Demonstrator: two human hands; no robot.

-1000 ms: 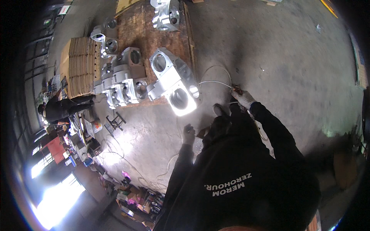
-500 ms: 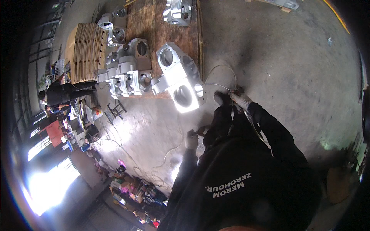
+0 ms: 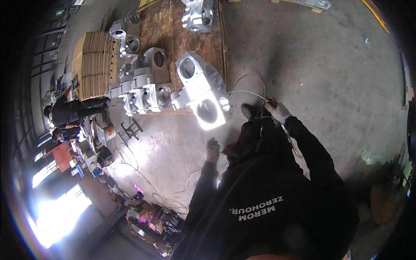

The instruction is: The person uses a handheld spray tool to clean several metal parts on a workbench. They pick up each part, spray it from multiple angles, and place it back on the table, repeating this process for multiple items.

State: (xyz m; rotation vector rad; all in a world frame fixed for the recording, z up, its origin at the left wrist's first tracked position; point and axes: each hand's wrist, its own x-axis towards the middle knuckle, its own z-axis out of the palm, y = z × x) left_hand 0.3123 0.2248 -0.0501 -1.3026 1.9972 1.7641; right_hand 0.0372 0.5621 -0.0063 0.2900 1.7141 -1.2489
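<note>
My right hand, in a pale glove with dark fingertips, is closed round what looks like an air blow gun. Its thin bent tube reaches left to the edge of a large silvery metal casting with round bores. I cannot tell whether the tip touches the metal. Below the casting, my gloved left hand is raised with its fingers curled, and nothing shows in them. A pale hose runs back from my right hand along the forearm.
More castings stand at the left of a wooden table, with another casting at its far end. Stacked cardboard is behind them. A small stool and loose hoses are on the floor. People stand far left.
My left hand has risen slightly towards the casting, away from my leg. My right hand has shifted a little to the right, still gripping the blow gun.
</note>
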